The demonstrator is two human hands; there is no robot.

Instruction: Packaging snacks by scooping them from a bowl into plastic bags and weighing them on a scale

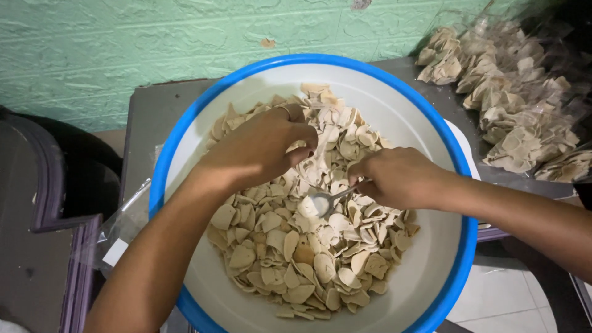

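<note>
**Hands in the chip bowl**

Right hand [399, 177] is gripping a metal spoon [327, 198], fingers closed around the handle, spoon head sitting low on the chips [296, 246] near the middle of the bowl [431, 123]. The spoon head is showing something whitish in it; can't tell what.

Left hand [262, 148] is resting knuckles-up on the pile just beside the spoon, fingers curled down into the chips. Looks like it's pinching a few pieces, but the fingertips are hidden, so can't tell for sure what it's holding. A ring is showing on one finger.

Bowl is white inside with a blue rim, sitting on a grey table [148, 111]. Chips are pale beige, thin, curved, covering most of the bowl floor and piling toward the far side.

Clear bags [512, 111] packed with the same chips are lying on the table to the right, well apart from the hands. Green textured wall [123, 49] is running behind. More clear plastic [117, 234] is lying left of the bowl.
</note>
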